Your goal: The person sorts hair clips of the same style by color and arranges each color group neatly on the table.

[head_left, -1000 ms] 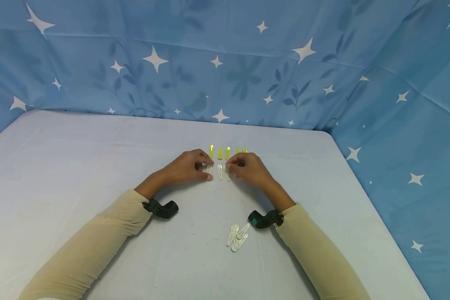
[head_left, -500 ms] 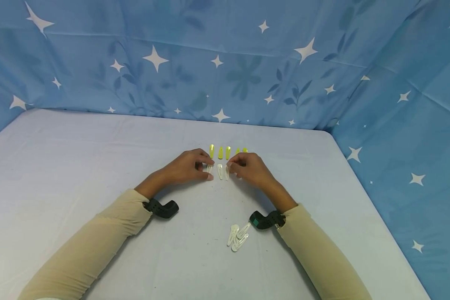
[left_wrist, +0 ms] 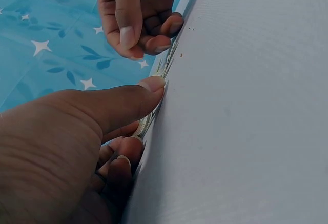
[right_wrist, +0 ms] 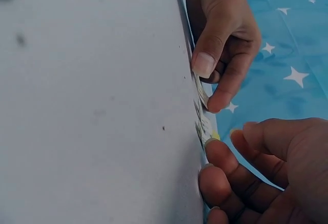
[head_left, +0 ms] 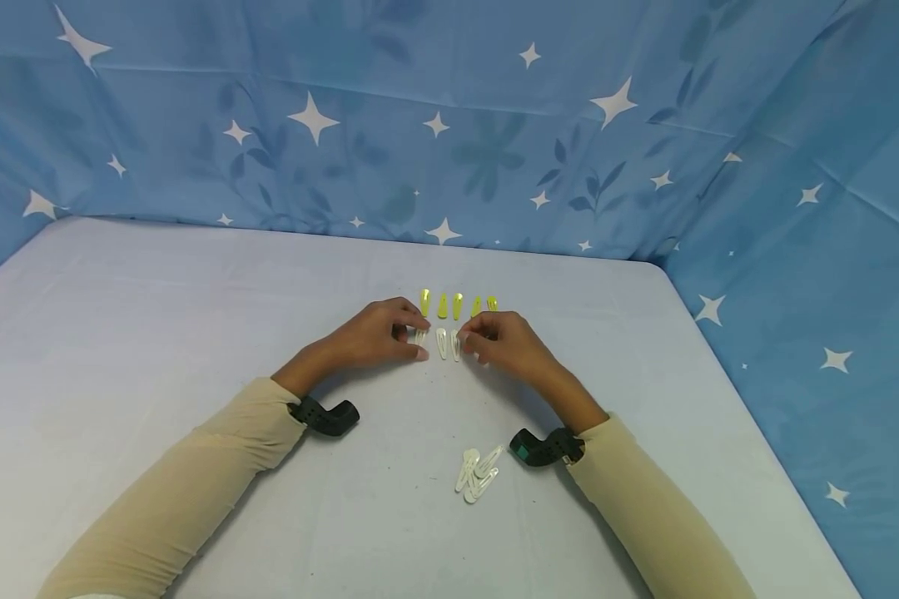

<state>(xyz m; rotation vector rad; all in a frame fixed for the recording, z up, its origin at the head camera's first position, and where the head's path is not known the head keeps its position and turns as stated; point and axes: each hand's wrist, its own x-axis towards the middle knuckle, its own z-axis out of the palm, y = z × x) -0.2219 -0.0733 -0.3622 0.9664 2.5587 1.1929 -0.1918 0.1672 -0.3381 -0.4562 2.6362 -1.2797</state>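
White snap hair clips lie in a short row on the table. My left hand [head_left: 378, 335] holds the leftmost white hair clip [head_left: 420, 337] between thumb and forefinger. In the right wrist view this clip [right_wrist: 201, 92] spans from the thumb to the fingertip. A second white clip [head_left: 441, 344] lies between my hands, and a third white clip [head_left: 455, 346] lies just left of my right fingertips. My right hand [head_left: 513, 343] hovers low beside that third clip, fingers loosely bent, thumb apart from them, nothing visible between them. It hides the table behind it.
A row of several yellow hair clips [head_left: 458, 306] lies just beyond the white ones. Nearer me is a small pile of white clips [head_left: 476, 476], left of the right wrist camera [head_left: 539, 448]. A blue star-patterned curtain [head_left: 389, 125] borders the white table [head_left: 195, 291].
The third white clip has been turned straighter, in line with its neighbour. My right hand has let go of it and drawn slightly right and nearer. The left hand stays in place.
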